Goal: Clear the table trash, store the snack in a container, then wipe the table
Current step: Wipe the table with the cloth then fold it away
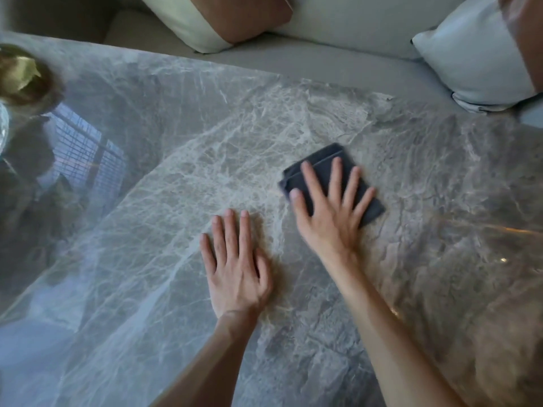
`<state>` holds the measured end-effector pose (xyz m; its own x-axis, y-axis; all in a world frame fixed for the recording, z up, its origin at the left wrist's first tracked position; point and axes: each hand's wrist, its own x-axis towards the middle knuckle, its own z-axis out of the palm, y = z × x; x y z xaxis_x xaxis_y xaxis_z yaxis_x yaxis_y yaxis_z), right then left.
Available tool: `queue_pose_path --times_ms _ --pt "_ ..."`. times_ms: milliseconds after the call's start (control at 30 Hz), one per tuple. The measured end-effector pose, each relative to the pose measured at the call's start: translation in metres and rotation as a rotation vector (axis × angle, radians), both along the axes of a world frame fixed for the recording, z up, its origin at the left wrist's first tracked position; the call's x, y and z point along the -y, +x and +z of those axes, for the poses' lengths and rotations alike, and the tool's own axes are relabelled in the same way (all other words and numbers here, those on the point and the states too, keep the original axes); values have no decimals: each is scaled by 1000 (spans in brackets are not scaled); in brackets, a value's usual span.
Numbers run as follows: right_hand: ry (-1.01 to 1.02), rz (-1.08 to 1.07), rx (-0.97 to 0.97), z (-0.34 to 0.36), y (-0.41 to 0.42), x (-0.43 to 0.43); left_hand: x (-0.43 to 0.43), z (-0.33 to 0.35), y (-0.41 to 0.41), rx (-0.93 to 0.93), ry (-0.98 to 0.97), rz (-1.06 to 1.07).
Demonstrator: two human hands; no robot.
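A folded dark grey cloth (317, 163) lies on the glossy grey marble table (176, 186), right of centre. My right hand (332, 210) presses flat on it with fingers spread and straight, and looks slightly blurred. My left hand (238, 259) rests flat on the bare marble just left of the right one, fingers straight and together, touching nothing else.
At the far left edge stands a round dark bowl (23, 80) with something golden inside, and a bit of clear glassware (3, 127) below it. Behind the table runs a light sofa (323, 60) with a cream and brown cushion (223, 19) and a pale cushion (470, 54).
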<state>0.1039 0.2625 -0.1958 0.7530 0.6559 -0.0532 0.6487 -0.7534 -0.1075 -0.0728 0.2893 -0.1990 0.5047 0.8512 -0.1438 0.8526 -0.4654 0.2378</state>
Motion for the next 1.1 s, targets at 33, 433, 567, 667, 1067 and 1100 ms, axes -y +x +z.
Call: queue_pose_path --times_ms 33,433,567,667,1067,1100 --pt "-3 59 21 -1 -15 16 0 0 0 -1 5 -2" --pt "29 -306 -90 5 56 -4 0 2 2 -13 -18 0" --pt "11 144 15 -1 -22 38 -1 3 1 -26 -14 -3" --pt "-46 154 30 0 -15 120 0 2 1 -9 -8 15" --pt "48 102 34 0 -1 18 1 7 4 -22 -27 10" --pt "47 178 25 1 -17 39 1 7 3 -19 -24 10"
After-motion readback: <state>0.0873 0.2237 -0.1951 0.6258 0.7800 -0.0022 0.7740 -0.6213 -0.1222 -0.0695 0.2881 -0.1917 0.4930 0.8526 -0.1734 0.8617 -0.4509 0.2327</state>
